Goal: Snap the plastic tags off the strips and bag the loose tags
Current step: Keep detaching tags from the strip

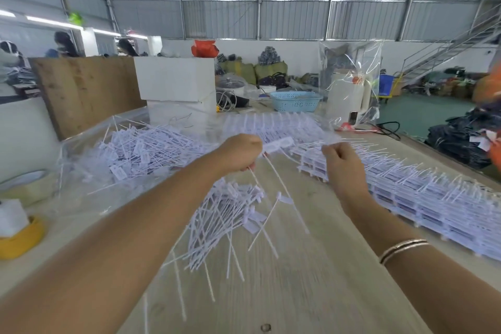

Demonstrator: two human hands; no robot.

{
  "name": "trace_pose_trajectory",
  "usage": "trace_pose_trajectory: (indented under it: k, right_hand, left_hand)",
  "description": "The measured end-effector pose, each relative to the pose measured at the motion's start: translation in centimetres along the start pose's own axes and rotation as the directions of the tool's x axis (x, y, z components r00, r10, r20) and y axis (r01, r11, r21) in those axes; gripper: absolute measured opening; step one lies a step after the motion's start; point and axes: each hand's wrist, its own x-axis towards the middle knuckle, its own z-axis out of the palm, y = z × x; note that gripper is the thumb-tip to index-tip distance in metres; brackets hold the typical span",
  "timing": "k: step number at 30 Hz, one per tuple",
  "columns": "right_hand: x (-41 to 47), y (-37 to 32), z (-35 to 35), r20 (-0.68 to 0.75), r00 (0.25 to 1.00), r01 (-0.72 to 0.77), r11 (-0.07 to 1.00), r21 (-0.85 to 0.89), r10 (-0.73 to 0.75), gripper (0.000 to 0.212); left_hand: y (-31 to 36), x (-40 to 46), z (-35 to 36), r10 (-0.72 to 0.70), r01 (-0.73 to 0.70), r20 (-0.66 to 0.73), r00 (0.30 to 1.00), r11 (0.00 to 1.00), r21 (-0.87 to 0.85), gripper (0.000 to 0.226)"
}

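Above table (311, 279) | L hand (240, 153) fingers grip tag (276, 144) | R hand (343, 163) fingers pinch strip (311, 156) | both arms outstretched

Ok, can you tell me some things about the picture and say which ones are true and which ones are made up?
1. The left hand grips a white plastic tag. True.
2. The basket at the back of the table is red. False: it is light blue.
3. Loose tags lie in a pile on the wooden table below the hands. True.
4. The right hand is flat and open on the table. False: its fingers are curled, pinching the strip of tags.
5. The right wrist is bare. False: it wears bangles.
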Motion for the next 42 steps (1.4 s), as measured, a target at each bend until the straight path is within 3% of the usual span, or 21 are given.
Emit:
trace_pose_trajectory:
  k: [4,7,10,11,13,15,19,24,27,32,35,37,39,42]
  right_hand:
    - [-1.0,1.9,0.8,0.113,0.994,0.018,0.965,-0.262,0.013,0.024]
    - [-1.3,2.7,0.5,0.125,0.983,-0.05,0.852,-0.522,0.134,0.038]
    - [-1.6,3.5,0.0,0.145,0.97,-0.072,0.797,-0.6,0.197,0.036]
    - [-1.8,3.5,0.0,0.233,0.95,-0.057,0.851,-0.522,0.206,0.034]
    - [-2.6,3.2,0.2,0.522,0.83,-0.125,0.978,-0.17,0.197,0.032]
    - [-3.4,3.1,0.6,0.67,0.734,-0.188,0.981,0.046,0.109,0.022]
    - [-4.1,2.9,1.3,0.727,0.686,-0.201,0.951,0.233,-0.033,0.021]
    - [-4.6,3.1,1.6,0.785,0.612,-0.153,0.96,0.235,-0.095,0.019]
    - [-4.7,3.0,1.6,0.757,0.634,-0.076,0.962,0.263,-0.157,0.02]
    - [-5.1,3.2,2.9,0.613,0.742,0.095,0.949,0.302,-0.269,0.013]
    - [-4.9,2.7,2.8,0.425,0.837,0.141,0.887,0.441,-0.345,0.019]
    - [-4.3,2.7,2.0,0.317,0.902,0.106,0.86,0.498,-0.295,0.02]
    - [-4.3,3.2,1.8,0.34,0.912,0.07,0.905,0.42,-0.228,0.021]
    - [-4.9,3.9,3.1,0.423,0.895,0.08,0.984,0.158,-0.14,0.021]
  left_hand:
    - [-2.1,-1.4,2.4,0.173,-0.169,-0.016,0.985,0.976,0.137,0.032]
    - [-3.6,-2.0,3.4,0.189,-0.188,0.002,0.982,0.979,0.077,0.031]
    - [-4.6,-2.6,4.1,0.201,-0.208,0.077,0.977,0.974,0.091,0.035]
    - [-4.8,-2.7,4.3,0.205,-0.215,0.095,0.974,0.971,0.101,0.036]
    - [-5.1,-3.0,4.6,0.204,-0.214,0.107,0.973,0.972,0.093,0.034]
    - [-4.9,-3.4,4.7,0.198,-0.21,0.105,0.975,0.971,0.113,0.031]
    - [-4.0,-4.1,6.1,0.204,-0.203,0.017,0.979,0.959,0.2,0.041]
    - [-4.6,-4.7,8.4,0.185,-0.176,-0.094,0.978,0.98,0.09,0.049]
    - [-5.2,-4.6,8.4,0.158,-0.163,-0.073,0.985,0.984,-0.071,0.04]
    - [-5.2,-4.3,7.8,0.124,-0.142,-0.101,0.987,0.97,-0.196,0.039]
    - [-5.5,-4.4,6.9,-0.005,-0.045,-0.123,0.992,0.915,-0.401,0.042]
    - [-6.2,-4.5,6.2,-0.015,-0.057,-0.167,0.986,0.907,-0.417,0.046]
    - [-6.4,-4.8,5.9,0.026,-0.115,-0.221,0.975,0.909,-0.401,0.046]
    - [-5.8,-5.1,6.0,0.095,-0.197,-0.245,0.965,0.879,-0.434,0.041]
